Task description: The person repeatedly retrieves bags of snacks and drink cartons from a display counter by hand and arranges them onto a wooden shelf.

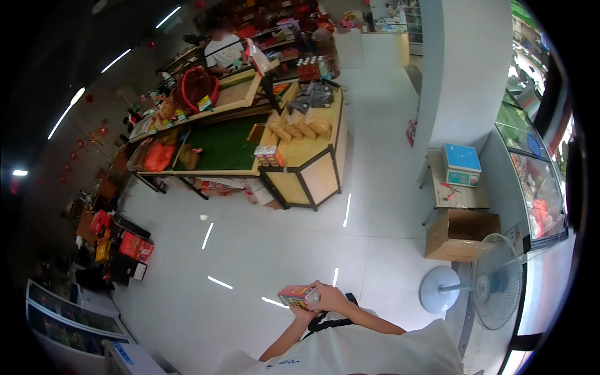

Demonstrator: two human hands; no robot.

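Observation:
A small red and yellow printed box (296, 295) is held in front of my body, near the bottom middle of the view. My left hand (304, 312) supports it from below. My right hand (327, 296) wraps round its right end. Similar small boxes (269, 155) stand on the near corner of the wooden display stand (302, 182), beside bags of yellowish food (300, 126).
A standing fan (497, 281), an open cardboard box (459, 236) and a small table (464, 196) with a blue-topped scale (462, 164) are on the right. Behind the display a person (223, 52) in white stands. Crates (134, 247) lie at the left.

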